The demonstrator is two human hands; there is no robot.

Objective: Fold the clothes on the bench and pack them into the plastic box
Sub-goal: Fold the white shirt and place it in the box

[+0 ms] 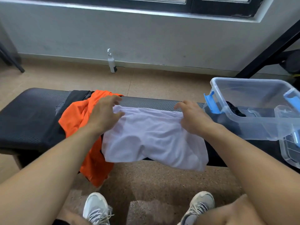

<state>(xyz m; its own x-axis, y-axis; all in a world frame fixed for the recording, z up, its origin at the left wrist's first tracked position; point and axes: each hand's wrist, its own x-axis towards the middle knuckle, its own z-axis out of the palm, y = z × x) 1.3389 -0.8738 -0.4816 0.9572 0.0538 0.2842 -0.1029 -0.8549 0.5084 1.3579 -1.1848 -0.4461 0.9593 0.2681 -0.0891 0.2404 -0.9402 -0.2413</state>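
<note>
A white garment lies across the black bench, its near edge hanging over the front. My left hand pinches its far left corner. My right hand pinches its far right corner. An orange garment lies crumpled to the left, partly under my left arm, draping off the bench. A dark garment sits behind it. The clear plastic box with blue latches stands on the bench at the right, with something dark inside.
The box's clear lid lies at the right end of the bench. A white pump bottle stands on the floor by the wall. A black metal frame slants at the far right. My shoes are below the bench.
</note>
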